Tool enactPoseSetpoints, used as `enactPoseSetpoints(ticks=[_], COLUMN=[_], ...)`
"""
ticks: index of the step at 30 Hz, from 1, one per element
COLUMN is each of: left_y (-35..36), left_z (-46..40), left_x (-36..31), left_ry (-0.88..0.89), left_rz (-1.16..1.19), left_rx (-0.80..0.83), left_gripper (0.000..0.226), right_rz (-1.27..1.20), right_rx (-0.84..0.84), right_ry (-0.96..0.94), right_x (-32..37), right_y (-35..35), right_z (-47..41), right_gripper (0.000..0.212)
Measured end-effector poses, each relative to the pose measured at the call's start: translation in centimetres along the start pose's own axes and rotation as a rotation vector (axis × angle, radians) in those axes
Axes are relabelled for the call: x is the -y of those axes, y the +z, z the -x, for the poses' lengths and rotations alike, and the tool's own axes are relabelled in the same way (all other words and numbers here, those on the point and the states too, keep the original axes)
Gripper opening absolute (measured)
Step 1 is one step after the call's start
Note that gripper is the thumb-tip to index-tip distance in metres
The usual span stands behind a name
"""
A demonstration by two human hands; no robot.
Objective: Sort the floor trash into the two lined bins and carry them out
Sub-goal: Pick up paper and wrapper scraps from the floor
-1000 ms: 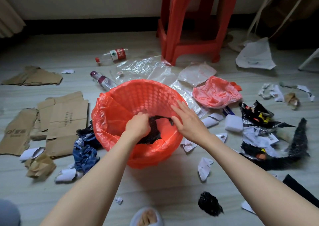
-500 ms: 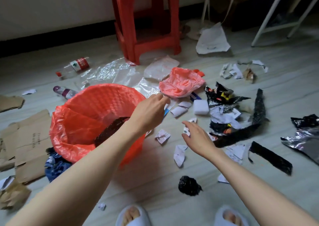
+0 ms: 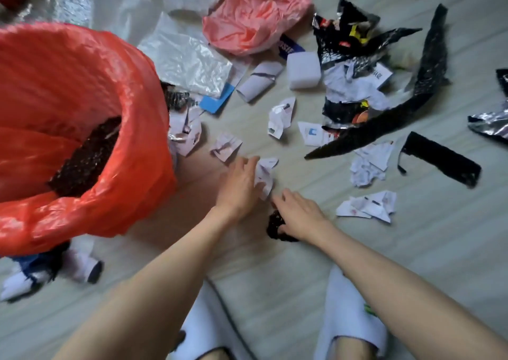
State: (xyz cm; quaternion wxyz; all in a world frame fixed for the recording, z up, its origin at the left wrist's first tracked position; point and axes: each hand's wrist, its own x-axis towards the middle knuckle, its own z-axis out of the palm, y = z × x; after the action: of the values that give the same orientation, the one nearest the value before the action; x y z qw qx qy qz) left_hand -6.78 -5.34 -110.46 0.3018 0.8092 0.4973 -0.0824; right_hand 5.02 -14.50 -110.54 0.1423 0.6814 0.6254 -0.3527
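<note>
The bin with the red liner (image 3: 132, 145) stands at the left with a black scrap (image 3: 88, 156) inside. My left hand (image 3: 238, 185) lies on a crumpled white paper scrap (image 3: 265, 174) on the floor, fingers around its edge. Just right of it, my right hand (image 3: 298, 215) covers a small black crumpled wad (image 3: 276, 226), fingers curled on it. More white paper scraps (image 3: 368, 207) and black wrapper pieces (image 3: 439, 161) lie to the right.
A pink plastic bag (image 3: 253, 18), clear plastic sheets (image 3: 187, 57), a white foam block (image 3: 303, 69) and torn black foil (image 3: 354, 29) are spread at the top. Blue and white scraps (image 3: 41, 271) lie below the bin. My white slippers (image 3: 349, 313) are at the bottom.
Both hands left the bin and dropped to the floor. The left moved onto a white paper scrap, the right onto the black wad. The view moved closer and lower.
</note>
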Motion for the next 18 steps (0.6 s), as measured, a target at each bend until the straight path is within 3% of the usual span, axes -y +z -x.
enactPoseSetpoints(ticks=[5,10,13,18], left_y=[1.7,2.4,2.6,1.3], left_z=[-0.3,-1.5,-1.6,-1.5], left_x=[-0.4,-1.2,-0.9,1.3], left_ry=[-0.124,-0.113,-0.106,0.063], left_rz=[0.060,-0.023,0.038,-0.051], left_rx=[-0.038,-0.036,-0.019,-0.221], left_gripper=[0.061,0.045,0.035,0.013], right_rz=[-0.007,-0.308,-0.459,-0.521], right_rx=[-0.076,-0.349,-0.498,-0.486], right_ry=[-0.043,0.119,0.094,0.021], right_x=[-1.9,-4.9,-5.1,-4.1], right_y=[0.1,-4.1,-7.6,-11.0], right_z=[-1.0,-3.2,-5.6,-10.3], right_gripper=[0.025,0.018,0.018,0.019])
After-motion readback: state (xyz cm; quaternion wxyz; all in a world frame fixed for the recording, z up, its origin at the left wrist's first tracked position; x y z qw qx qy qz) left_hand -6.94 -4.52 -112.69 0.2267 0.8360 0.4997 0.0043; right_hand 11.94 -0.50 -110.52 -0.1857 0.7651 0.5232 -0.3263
